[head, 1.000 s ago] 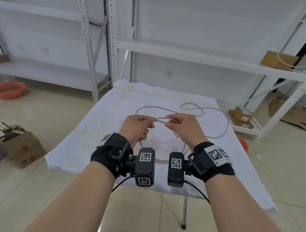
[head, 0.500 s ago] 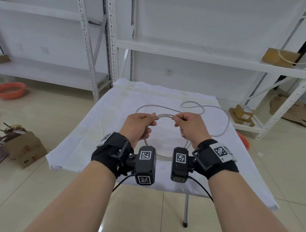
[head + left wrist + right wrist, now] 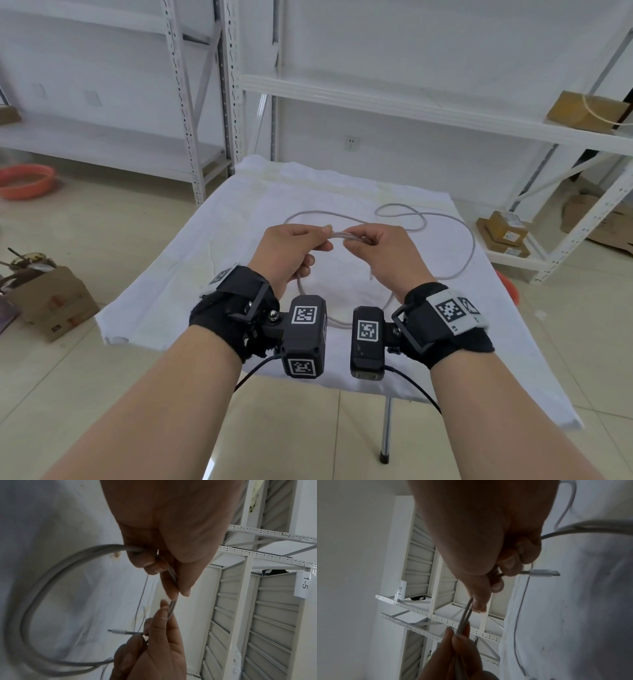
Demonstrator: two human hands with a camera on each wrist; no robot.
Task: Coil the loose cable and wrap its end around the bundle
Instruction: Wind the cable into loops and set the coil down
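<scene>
A cardboard box (image 3: pixel 48 301) sits on the floor at nine o'clock, with an orange basin (image 3: pixel 25 180) beyond it at ten o'clock. At the centre stands a small counter (image 3: pixel 205 274) draped in a white cloth. Above it, just left of centre, the left hand (image 3: pixel 291 253) has its grip pinched on a pale grey cable (image 3: pixel 469 246), thumb and fingertips closed over two strands lying side by side. Immediately to its right, the right hand (image 3: pixel 380 253) has its grip pinched on the same doubled strands, the two hands nearly touching. A loop hangs from the hands toward six o'clock. The cable's connector end (image 3: pixel 541 573) pokes out from the right hand's curled fingers. The rest of the cable trails loose over the cloth from twelve to three o'clock. White metal shelving (image 3: pixel 411 106) fills the background, holding a cardboard parcel (image 3: pixel 582 109) at two o'clock.
</scene>
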